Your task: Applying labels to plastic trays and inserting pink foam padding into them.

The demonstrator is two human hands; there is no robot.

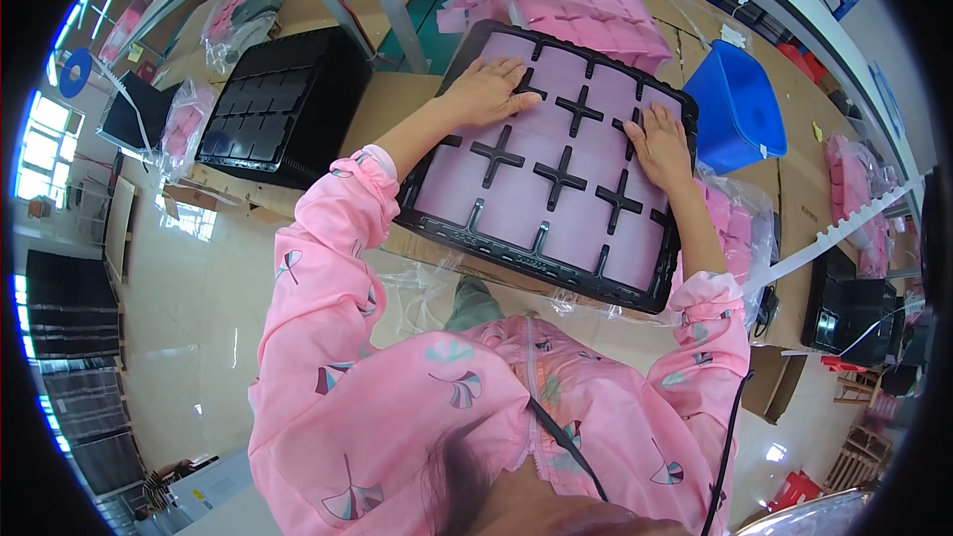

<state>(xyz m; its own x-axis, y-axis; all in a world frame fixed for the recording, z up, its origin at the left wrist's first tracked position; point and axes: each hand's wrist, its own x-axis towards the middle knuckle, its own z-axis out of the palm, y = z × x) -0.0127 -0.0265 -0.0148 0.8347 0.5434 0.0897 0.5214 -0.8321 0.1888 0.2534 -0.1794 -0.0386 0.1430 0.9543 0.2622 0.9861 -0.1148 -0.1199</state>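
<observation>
- Resting palm-down in the head view, L hand is on the far-left part of a blk tray, fingers nearly straight & close together, thumb spread out to the R; nothing gripped.
- R hand lies nr the tray's R side, also palm-down, fingers straight-ish w/ small gaps b/w them, thumb apart; no hold on anything that I can see.
- Tray: approx centre, in front of the person, at the near edge of the brown table, set at an angle, near edge sloping down to the R. Can't tell what its underside sits on.
- Inside tray: pale pink sheeting, w/ blk cross-shaped dividers showing thru in rows.
- Behind tray: pink stack, partly in clear plastic.
- Just R of tray's far corner: blue bin. Nearer, along tray's R side: bagged pink pcs.
- L of tray, apart from it: blk tray stack on same table.
- Person's sleeves: pink w/ leaf-like print, cuffs gathered.
- Far R: white toothed strip runs diag. across.
- Lower L: pale shiny floor.
</observation>
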